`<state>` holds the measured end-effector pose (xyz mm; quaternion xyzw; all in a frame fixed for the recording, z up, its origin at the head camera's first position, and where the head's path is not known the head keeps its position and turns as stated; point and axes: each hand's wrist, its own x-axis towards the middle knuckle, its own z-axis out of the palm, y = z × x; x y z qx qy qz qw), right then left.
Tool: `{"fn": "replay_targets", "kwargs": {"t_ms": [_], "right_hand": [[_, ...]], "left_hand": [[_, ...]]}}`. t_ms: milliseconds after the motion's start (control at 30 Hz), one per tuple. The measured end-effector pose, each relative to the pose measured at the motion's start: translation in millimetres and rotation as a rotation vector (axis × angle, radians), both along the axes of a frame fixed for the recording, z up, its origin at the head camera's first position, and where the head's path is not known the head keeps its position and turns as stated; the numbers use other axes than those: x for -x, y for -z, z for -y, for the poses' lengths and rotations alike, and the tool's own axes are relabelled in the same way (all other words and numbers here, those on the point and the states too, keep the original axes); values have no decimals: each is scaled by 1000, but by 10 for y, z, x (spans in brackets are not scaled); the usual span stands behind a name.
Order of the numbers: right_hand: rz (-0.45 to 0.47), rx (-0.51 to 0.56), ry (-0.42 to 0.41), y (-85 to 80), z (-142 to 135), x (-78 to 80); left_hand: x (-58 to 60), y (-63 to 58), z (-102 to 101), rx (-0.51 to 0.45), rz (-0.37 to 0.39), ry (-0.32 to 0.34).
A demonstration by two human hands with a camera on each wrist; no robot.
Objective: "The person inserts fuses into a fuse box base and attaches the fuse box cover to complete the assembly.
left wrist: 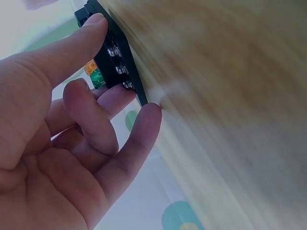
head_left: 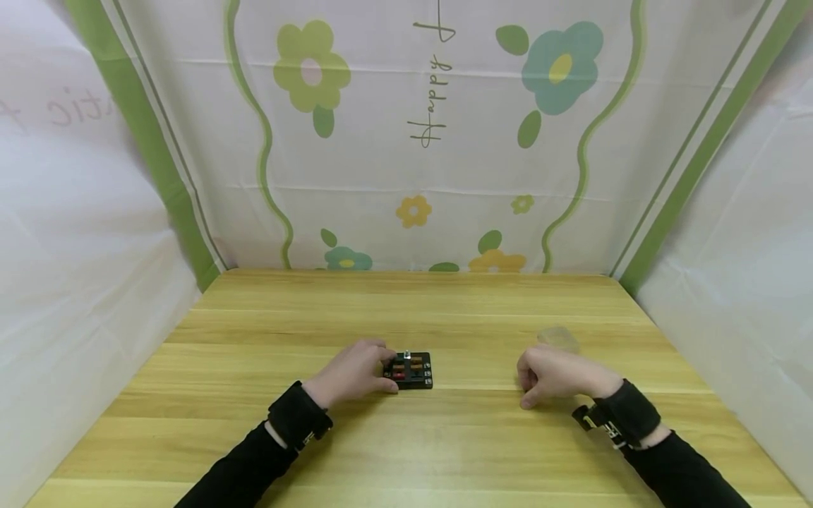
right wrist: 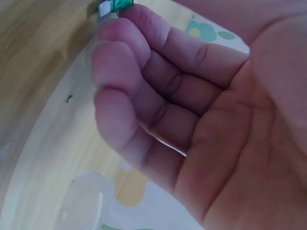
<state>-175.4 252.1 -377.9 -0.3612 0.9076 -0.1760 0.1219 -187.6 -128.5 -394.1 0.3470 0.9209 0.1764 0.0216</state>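
Note:
A black fuse block (head_left: pixel 414 381) with several coloured blade fuses in it lies on the table. My left hand (head_left: pixel 352 370) grips its left end, thumb on the near side and fingers on the far side. In the left wrist view, orange and green fuses (left wrist: pixel 97 78) and a row of metal terminals (left wrist: pixel 120 69) show on the block. Off to the right and apart from the block, my right hand (head_left: pixel 559 372) pinches a green blade fuse (right wrist: pixel 121 5). Its metal prong shows at the top of the right wrist view; the thumb tip is cut off there.
A clear plastic container (head_left: pixel 559 339) sits on the wooden table (head_left: pixel 457 451) just behind my right hand. White flowered cloth (head_left: pixel 381 162) hangs beyond the table's far edge, with more cloth along both sides.

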Motion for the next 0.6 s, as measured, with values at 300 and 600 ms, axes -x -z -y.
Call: {"fn": "replay_targets", "kwargs": {"t_ms": [300, 600], "right_hand": [[-77, 4, -29, 40, 17, 14], [-93, 32, -30, 20, 39, 24]], "left_hand": [[-15, -7, -13, -1, -3, 4], [-15, -5, -8, 2, -19, 8]]}}
